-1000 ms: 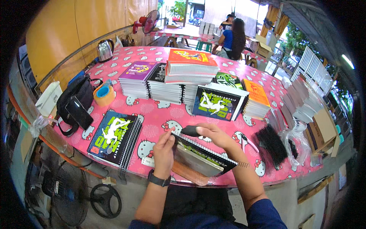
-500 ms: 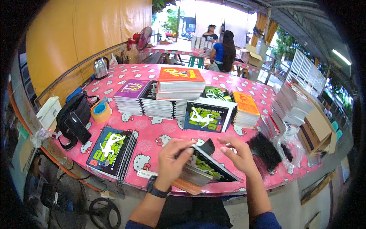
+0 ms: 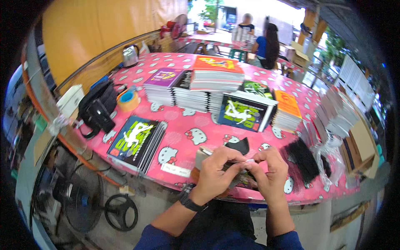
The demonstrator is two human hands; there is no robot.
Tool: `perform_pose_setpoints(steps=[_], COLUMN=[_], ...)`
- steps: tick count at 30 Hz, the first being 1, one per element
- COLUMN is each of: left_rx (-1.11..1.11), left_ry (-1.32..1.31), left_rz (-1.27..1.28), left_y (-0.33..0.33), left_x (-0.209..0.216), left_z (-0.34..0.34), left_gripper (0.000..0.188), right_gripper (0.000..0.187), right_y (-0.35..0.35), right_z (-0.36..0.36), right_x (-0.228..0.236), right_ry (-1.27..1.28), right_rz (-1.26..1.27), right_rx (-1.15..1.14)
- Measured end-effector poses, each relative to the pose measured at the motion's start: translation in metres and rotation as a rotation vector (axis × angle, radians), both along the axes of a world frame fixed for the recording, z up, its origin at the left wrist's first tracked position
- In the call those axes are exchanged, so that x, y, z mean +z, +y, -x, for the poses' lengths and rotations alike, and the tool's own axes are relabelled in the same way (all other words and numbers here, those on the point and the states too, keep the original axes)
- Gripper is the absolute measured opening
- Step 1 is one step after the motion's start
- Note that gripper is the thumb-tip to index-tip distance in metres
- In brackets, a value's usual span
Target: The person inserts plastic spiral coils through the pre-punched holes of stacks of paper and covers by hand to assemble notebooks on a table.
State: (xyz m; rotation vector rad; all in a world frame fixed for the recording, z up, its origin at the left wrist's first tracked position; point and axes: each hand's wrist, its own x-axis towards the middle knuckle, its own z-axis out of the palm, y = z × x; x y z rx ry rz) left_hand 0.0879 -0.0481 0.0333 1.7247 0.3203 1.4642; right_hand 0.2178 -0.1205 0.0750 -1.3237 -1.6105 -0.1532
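My left hand [image 3: 219,170] and my right hand [image 3: 271,171] meet over the table's near edge, fingertips pinched together. Between them shows a small pale bit, too small to name. Below the fingers, a dark and green printed cover [image 3: 248,181] is mostly hidden, so I cannot tell whether either hand holds it. A greyish block [image 3: 203,155] sticks out beside my left hand, and a black scrap [image 3: 238,146] lies just beyond the fingers. Left of my hands rests a small stack of black spiral notebooks [image 3: 132,139] with a white figure on the cover.
Stacks of notebooks [image 3: 218,75] stand across the pink patterned table [image 3: 183,125]. On the left are a tape roll [image 3: 128,100], black bag [image 3: 98,104] and kettle [image 3: 130,56]. A black bristly bundle [image 3: 301,160], plastic bag [image 3: 331,166] and carton [image 3: 360,141] are right. Two people sit farther back.
The tilted spiral notebook in my left hand has dropped mostly out of sight behind my hands. My right hand, apart before, has come to my left, and their fingertips now meet.
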Motion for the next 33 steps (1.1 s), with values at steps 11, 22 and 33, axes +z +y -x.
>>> perform_pose_setpoints(steps=[11,22,33], left_rx=[0.169,0.816,1.566], left_ry=[0.142,-0.471,0.355], left_rz=[-0.092,0.131,0.036], left_y=[0.008,0.120,0.135], left_x=[0.000,-0.018,-0.118], left_z=[0.001,0.192,0.272], left_gripper=[0.015,0.028,0.028], right_gripper=[0.011,0.045,0.033], right_y=[0.006,0.001,0.038], right_z=[0.024,-0.057,-0.079], right_x=[-0.002,-0.016,-0.116], right_ry=[-0.056,0.259,0.130], right_rz=[-0.100,-0.024,0.324], right_rx=[-0.115,-0.223,-0.139])
